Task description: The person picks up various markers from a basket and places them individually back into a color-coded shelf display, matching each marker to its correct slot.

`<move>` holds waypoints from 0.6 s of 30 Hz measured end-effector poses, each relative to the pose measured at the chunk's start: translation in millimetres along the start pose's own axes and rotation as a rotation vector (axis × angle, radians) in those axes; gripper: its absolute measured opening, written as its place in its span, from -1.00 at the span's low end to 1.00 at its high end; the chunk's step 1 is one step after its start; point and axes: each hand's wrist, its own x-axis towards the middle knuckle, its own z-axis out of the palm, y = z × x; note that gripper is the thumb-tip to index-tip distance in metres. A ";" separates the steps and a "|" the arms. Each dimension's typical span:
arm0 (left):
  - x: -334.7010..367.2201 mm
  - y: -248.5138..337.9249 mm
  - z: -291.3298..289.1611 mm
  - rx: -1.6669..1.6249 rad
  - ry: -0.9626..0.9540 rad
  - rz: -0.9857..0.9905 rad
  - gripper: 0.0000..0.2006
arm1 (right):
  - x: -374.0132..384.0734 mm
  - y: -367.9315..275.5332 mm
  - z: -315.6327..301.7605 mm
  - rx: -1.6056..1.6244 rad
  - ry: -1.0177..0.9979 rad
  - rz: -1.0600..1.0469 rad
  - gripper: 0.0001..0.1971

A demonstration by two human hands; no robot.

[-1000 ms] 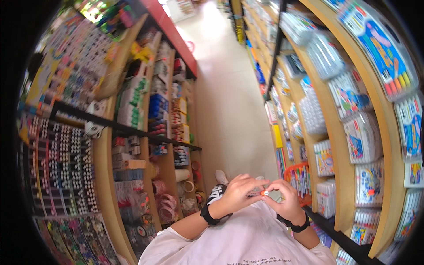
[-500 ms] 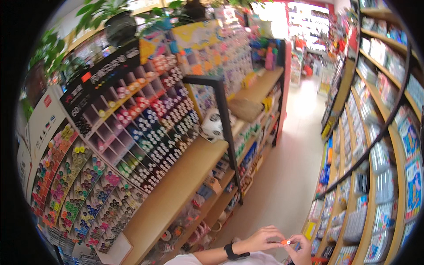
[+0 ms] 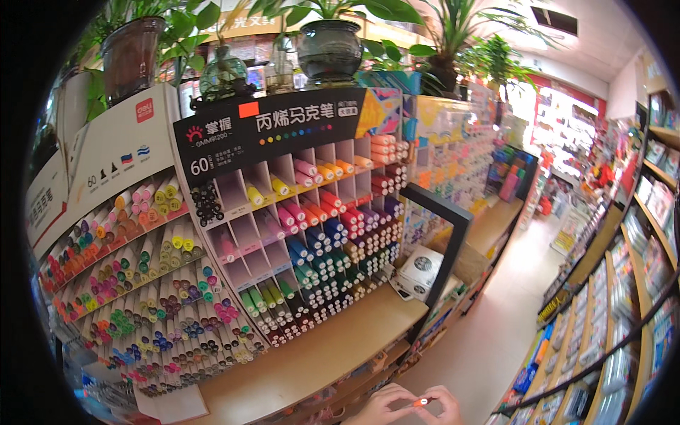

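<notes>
Low in the view, near the bottom edge, my left hand (image 3: 387, 406) and my right hand (image 3: 443, 408) meet at the fingertips. Between them is a small orange marker (image 3: 419, 402), its pale round end showing; most of its length is hidden. Both hands are closed in a pinch on it. Ahead and to the left stands a marker rack (image 3: 255, 185), with coloured markers lying end-on in its compartments. Some of the upper and left compartments hold few markers. A wooden ledge (image 3: 312, 372) runs below the rack, apart from my hands.
A second display of markers (image 3: 152, 283) stands at the left. Potted plants (image 3: 329, 53) line the top. A dark frame (image 3: 453, 248) and a white box (image 3: 419, 273) stand at the ledge's right end. An aisle floor (image 3: 489, 312) runs beside stocked shelves (image 3: 602, 319).
The view has swung left and up toward the marker rack, so the rack looks more upright and more central. My hands appear lower and further left, still pinching the orange marker.
</notes>
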 end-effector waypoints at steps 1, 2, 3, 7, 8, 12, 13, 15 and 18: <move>3.6 -4.6 0.5 0.020 0.045 -0.003 -0.82 | 10.3 7.4 -0.6 0.031 -0.020 -0.023 -0.74; 7.1 -9.0 1.9 0.038 0.087 -0.013 -0.82 | 19.1 16.1 -1.5 0.064 -0.040 -0.038 -0.74; 12.5 -12.1 4.7 0.064 0.124 -0.014 -0.82 | 27.8 25.6 -4.3 0.104 -0.059 -0.041 -0.75; 42.8 -19.7 21.1 0.181 0.242 -0.021 -0.84 | 72.5 51.4 -33.7 0.134 -0.200 -0.138 -0.74; 53.9 -22.4 27.2 0.210 0.266 -0.017 -0.85 | 84.9 56.4 -43.8 0.138 -0.233 -0.149 -0.74; 76.1 -39.4 52.1 0.310 0.323 -0.048 -0.81 | 115.0 74.7 -75.7 0.202 -0.322 -0.143 -0.79; 81.6 -46.6 52.7 0.305 0.292 -0.064 -0.76 | 122.0 78.1 -82.7 0.224 -0.342 -0.122 -0.80; 91.1 -46.8 62.6 0.367 0.310 -0.101 -0.76 | 132.8 86.0 -93.1 0.293 -0.396 -0.057 -0.81; 96.8 -43.8 76.4 0.411 0.397 -0.160 -0.76 | 141.8 99.0 -100.7 0.341 -0.479 0.004 -0.81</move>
